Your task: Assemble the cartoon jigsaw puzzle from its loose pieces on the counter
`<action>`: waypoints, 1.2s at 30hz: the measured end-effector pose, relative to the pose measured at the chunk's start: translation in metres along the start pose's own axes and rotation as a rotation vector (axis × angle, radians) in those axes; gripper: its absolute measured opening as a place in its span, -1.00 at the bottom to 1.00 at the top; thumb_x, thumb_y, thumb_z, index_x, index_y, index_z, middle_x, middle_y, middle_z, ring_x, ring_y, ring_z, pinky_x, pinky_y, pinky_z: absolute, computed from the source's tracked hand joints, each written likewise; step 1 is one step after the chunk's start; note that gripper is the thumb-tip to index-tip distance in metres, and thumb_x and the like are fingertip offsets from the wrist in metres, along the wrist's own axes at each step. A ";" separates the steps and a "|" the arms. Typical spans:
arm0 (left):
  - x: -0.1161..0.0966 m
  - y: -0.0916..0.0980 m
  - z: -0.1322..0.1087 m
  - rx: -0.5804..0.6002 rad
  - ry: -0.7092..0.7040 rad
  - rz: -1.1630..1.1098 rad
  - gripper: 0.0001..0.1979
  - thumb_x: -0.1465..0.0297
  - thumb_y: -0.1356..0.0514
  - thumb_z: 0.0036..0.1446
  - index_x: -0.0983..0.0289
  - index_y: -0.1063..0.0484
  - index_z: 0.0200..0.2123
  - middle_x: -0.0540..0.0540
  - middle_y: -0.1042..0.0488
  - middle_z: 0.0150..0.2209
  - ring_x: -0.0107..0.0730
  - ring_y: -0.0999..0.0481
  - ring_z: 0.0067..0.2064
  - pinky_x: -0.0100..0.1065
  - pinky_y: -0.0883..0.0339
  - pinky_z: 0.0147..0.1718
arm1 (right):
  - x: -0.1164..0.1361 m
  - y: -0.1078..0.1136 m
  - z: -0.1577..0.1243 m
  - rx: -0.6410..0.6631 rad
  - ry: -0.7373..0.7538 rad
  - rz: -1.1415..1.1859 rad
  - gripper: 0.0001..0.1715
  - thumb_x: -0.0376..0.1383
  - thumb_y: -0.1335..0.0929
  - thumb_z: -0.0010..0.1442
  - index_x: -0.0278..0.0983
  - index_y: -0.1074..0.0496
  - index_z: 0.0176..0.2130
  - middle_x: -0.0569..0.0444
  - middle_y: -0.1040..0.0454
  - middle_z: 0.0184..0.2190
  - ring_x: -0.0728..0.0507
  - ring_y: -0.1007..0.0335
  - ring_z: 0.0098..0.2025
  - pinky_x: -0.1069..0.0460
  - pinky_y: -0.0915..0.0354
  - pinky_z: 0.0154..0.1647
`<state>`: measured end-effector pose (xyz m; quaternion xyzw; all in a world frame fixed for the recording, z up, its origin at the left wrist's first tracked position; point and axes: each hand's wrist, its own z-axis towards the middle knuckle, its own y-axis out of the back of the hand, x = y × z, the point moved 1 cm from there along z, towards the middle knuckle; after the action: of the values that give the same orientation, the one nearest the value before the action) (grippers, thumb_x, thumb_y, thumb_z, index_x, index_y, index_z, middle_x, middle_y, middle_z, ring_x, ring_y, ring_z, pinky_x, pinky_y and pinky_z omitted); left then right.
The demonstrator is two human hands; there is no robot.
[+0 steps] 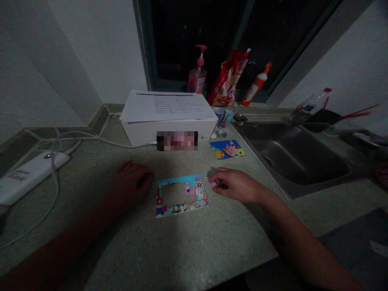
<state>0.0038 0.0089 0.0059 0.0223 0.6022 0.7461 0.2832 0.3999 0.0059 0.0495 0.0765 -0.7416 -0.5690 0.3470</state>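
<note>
A jigsaw puzzle (199,190) of bright cartoon figures lies flat on the counter between my hands. Its border is joined up, and bare counter shows through the gap in its middle and left. My right hand (233,184) is just off the puzzle's right edge, fingertips pinched on a small pink puzzle piece (208,178). To the left of the puzzle, my left hand (133,180) rests on the counter in shadow, loosely curled, with a gap between thumb and fingers and nothing visible in it. Beyond my right hand lies a blue and yellow cartoon picture card (228,149).
A white box (139,131) with a printed sheet (178,106) on top stands behind the puzzle. A can (226,117) stands beside it. The steel sink (297,153) is at right. At left are a power strip (33,173) and cables. Bottles, including a pink pump bottle (197,79), line the window.
</note>
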 end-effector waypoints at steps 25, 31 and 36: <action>0.000 0.000 0.000 -0.015 -0.001 -0.010 -0.78 0.32 -0.14 0.39 0.15 -0.60 -0.07 0.16 -0.72 -0.03 0.00 -0.68 0.06 0.30 -0.19 0.44 | -0.001 0.000 0.001 0.014 -0.043 0.011 -0.71 -0.30 -0.47 0.34 -0.20 -0.64 0.05 0.01 -0.63 -0.14 -0.16 -0.57 -0.19 -0.04 -0.36 -0.13; -0.002 0.000 0.001 -0.019 0.006 -0.009 -0.77 0.31 -0.11 0.40 0.10 -0.59 -0.09 0.15 -0.73 -0.03 0.00 -0.68 0.06 0.28 -0.21 0.44 | -0.001 0.003 -0.001 0.002 -0.050 0.033 -0.71 -0.30 -0.47 0.32 -0.20 -0.64 0.04 0.03 -0.64 -0.19 -0.15 -0.56 -0.22 -0.03 -0.35 -0.17; 0.001 -0.001 -0.001 -0.007 0.005 0.002 -0.77 0.30 -0.10 0.41 0.10 -0.58 -0.06 0.14 -0.72 -0.03 0.01 -0.68 0.07 0.29 -0.17 0.46 | -0.001 0.003 -0.002 0.026 -0.072 0.031 -0.70 -0.27 -0.44 0.34 -0.20 -0.62 0.06 0.03 -0.64 -0.19 -0.15 -0.55 -0.23 -0.03 -0.34 -0.19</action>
<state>0.0034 0.0089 0.0047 0.0201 0.6002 0.7486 0.2809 0.4025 0.0057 0.0520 0.0489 -0.7619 -0.5563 0.3280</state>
